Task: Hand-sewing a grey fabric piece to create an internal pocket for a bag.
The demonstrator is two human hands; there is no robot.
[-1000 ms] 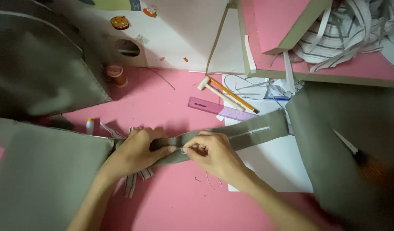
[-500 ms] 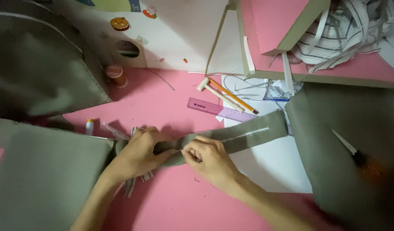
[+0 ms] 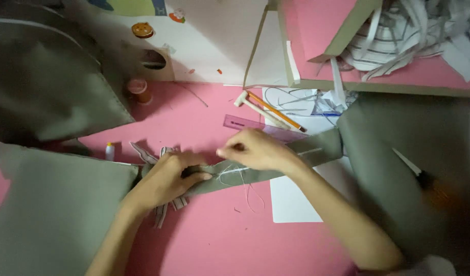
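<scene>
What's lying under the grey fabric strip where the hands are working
Under the grey fabric strip you can see the pink table, loose white thread and a white paper sheet. The left hand and right hand cover whatever lies beneath them.
</scene>
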